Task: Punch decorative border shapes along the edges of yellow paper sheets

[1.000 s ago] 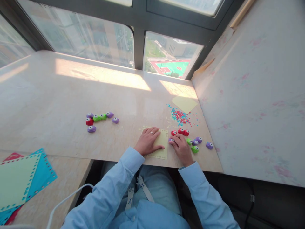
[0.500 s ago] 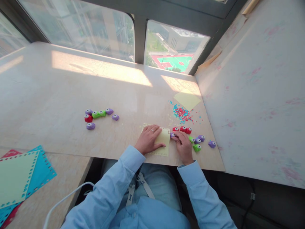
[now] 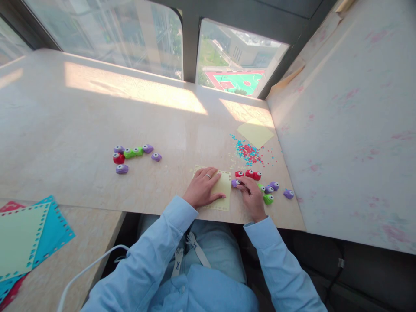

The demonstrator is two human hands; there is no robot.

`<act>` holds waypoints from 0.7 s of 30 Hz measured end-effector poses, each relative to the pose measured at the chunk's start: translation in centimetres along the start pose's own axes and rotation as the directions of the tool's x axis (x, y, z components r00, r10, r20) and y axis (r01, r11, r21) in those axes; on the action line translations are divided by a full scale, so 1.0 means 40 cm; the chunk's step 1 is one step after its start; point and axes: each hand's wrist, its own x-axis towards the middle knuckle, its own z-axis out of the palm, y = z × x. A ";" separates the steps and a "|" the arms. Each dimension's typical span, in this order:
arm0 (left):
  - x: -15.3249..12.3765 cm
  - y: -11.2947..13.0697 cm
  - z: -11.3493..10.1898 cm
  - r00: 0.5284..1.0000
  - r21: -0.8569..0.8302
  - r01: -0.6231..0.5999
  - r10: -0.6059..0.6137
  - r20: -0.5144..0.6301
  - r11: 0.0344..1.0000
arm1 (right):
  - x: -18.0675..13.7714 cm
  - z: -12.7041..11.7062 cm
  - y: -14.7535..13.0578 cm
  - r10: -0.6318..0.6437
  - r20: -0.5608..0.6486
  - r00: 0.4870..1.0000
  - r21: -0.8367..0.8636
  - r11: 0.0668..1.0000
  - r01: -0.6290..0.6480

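While the left hand (image 3: 202,188) presses the sheet (image 3: 222,193) flat, thumb spread, the right hand (image 3: 252,197) pinches a purple punch (image 3: 234,183) at the sheet's right edge. Edge-punching seems in hand; the next move likely calls for a still sheet and a squarely set punch. Beyond lie 3 red punches (image 3: 249,173), then confetti (image 3: 248,153), then a 2nd sheet (image 3: 256,133).
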 end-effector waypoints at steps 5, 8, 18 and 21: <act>-0.002 0.000 0.001 1.000 -0.002 0.004 -0.004 0.002 1.000 | 0.002 -0.002 -0.004 -0.001 0.020 1.000 -0.006 1.000 0.001; -0.002 -0.001 0.001 1.000 -0.010 0.001 -0.001 0.004 1.000 | 0.002 -0.001 -0.003 -0.017 0.021 1.000 -0.008 1.000 0.017; -0.003 0.001 -0.005 0.998 0.021 -0.024 0.023 0.050 0.999 | 0.007 0.016 -0.024 0.034 0.043 0.999 -0.031 0.999 -0.033; -0.003 0.003 -0.007 0.998 0.035 -0.027 0.025 0.057 0.999 | 0.013 0.022 -0.044 0.090 0.028 0.996 -0.042 0.995 -0.089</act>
